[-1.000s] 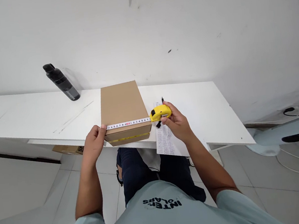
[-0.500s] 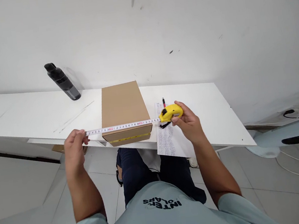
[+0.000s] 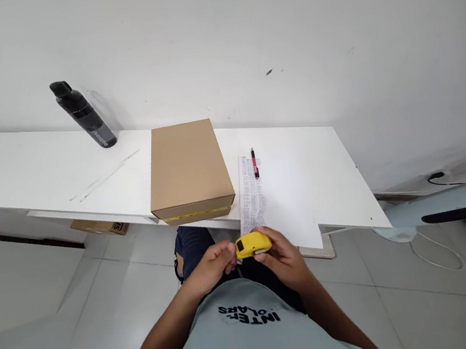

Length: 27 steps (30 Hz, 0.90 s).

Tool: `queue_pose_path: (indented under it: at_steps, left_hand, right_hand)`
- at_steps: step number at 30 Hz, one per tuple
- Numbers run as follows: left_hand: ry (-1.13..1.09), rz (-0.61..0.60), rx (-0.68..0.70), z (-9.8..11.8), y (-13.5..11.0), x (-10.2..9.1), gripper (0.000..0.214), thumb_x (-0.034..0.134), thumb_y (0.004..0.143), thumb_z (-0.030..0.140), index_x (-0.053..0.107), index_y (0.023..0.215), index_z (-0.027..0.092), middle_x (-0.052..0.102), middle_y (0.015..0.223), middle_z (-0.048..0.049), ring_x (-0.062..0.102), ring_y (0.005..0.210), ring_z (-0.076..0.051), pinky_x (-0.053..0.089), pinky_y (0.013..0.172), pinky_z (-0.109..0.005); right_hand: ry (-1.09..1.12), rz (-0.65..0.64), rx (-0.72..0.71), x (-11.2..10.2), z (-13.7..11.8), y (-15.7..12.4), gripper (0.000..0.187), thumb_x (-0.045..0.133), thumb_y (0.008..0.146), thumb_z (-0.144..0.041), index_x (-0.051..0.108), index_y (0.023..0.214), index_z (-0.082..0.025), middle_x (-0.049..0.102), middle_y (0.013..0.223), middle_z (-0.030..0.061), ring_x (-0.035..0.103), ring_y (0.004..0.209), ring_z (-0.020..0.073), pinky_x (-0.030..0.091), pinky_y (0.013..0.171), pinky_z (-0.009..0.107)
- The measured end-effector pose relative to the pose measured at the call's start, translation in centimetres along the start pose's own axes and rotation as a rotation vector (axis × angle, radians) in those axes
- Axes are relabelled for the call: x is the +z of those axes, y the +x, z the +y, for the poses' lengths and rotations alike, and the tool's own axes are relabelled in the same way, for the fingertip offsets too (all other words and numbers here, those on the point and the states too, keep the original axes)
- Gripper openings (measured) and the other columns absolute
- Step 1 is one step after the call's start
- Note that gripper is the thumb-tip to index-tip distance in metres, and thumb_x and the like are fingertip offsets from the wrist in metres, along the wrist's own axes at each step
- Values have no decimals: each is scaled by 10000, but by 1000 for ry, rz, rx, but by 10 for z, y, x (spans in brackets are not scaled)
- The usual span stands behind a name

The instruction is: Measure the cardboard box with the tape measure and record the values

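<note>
A yellow tape measure (image 3: pixel 250 242) is in front of my body, just off the near edge of the table. My right hand (image 3: pixel 286 259) grips its case from the right. Pinched at the left end of the case is my left hand (image 3: pixel 211 268), fingers closed at the tape's mouth; the tip between them is hidden. No length of blade shows. Beyond my hands, a closed brown cardboard box (image 3: pixel 187 163) sits on the white table (image 3: pixel 328 176), with a yellow strip along its front side. Right of it lie sheets of paper (image 3: pixel 287 190) with dense writing on the left, and a red and black pen (image 3: pixel 254 164) on top.
A black bottle (image 3: pixel 87 118) stands at the back left of the table, near the wall. Another cardboard box (image 3: pixel 100 226) shows below the table on the left. To the right, a pale blue object (image 3: pixel 447 204) extends past the table's end, with a cable on the floor.
The blade stretched across the cardboard box has gone back into its case. Both hands have come together, toward my body, carrying the tape measure off the paper. The pen is now fully visible.
</note>
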State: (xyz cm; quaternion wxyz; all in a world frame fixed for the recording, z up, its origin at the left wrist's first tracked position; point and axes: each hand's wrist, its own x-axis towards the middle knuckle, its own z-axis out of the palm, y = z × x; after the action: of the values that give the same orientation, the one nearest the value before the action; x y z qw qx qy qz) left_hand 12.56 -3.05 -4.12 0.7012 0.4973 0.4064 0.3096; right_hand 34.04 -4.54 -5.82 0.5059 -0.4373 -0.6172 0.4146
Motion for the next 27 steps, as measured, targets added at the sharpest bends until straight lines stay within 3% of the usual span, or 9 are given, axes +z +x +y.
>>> queue_pose_path:
  at_steps: [4, 8, 11, 14, 16, 19, 23, 27]
  left_hand:
    - [189, -13, 65, -1, 17, 5, 674, 401, 912, 844, 563, 718, 219, 512, 610, -3, 438, 593, -164, 328, 622, -321]
    - [722, 276, 439, 20, 18, 2, 360, 604, 939, 578, 697, 844, 243, 668, 810, -80, 567, 769, -239, 376, 751, -368]
    - [923, 474, 637, 49, 29, 8, 270, 699, 886, 510, 736, 992, 264, 723, 1008, -125, 623, 956, -305, 407, 891, -431]
    - [1057, 716, 613, 82, 56, 15, 361, 721, 881, 513, 713, 1133, 254, 667, 1343, -170, 534, 1303, -418, 325, 1101, -556]
    - [1116, 800, 527, 99, 75, 14, 392, 727, 890, 443, 680, 1214, 228, 602, 1461, -194, 454, 1412, -456, 238, 1176, -623]
    - [1199, 812, 444, 109, 89, 7, 421, 704, 897, 318, 646, 1293, 187, 601, 1474, -214, 471, 1411, -465, 209, 1205, -660]
    - [1350, 723, 466, 106, 80, 0, 463, 597, 935, 235, 609, 1394, 170, 581, 1527, -180, 472, 1448, -431, 266, 1218, -640]
    - [1504, 563, 449, 104, 55, 2, 478, 463, 995, 201, 575, 1460, 192, 539, 1586, -105, 467, 1487, -351, 318, 1244, -591]
  right_hand:
    - [-7, 47, 91, 4, 13, -7, 505, 712, 945, -416, 622, 1423, -284, 723, 1320, 118, 742, 1161, 248, 631, 1014, 401]
    - [-20, 156, 188, -9, 22, -7, 528, 704, 940, -452, 610, 1425, -268, 689, 1392, 125, 706, 1239, 267, 588, 1084, 448]
    - [-78, 264, 254, -16, 31, -5, 560, 700, 929, -487, 603, 1424, -244, 661, 1427, 138, 680, 1272, 296, 581, 1090, 496]
    - [-60, 324, 323, -16, 40, -5, 610, 678, 929, -526, 563, 1452, -232, 680, 1375, 138, 708, 1199, 297, 635, 989, 491]
    - [-63, 368, 362, -14, 46, -3, 640, 682, 915, -557, 558, 1447, -224, 687, 1355, 134, 704, 1193, 295, 633, 979, 483]
    - [-92, 440, 422, -15, 50, 8, 689, 684, 884, -617, 580, 1418, -195, 702, 1307, 138, 709, 1131, 291, 640, 916, 466]
    - [-56, 430, 457, -27, 50, 32, 787, 679, 846, -678, 580, 1423, -152, 734, 1152, 124, 700, 869, 241, 619, 678, 380]
    - [-216, 437, 466, -43, 55, 59, 804, 626, 842, -707, 596, 1425, -155, 741, 1113, 125, 676, 776, 231, 593, 742, 412]
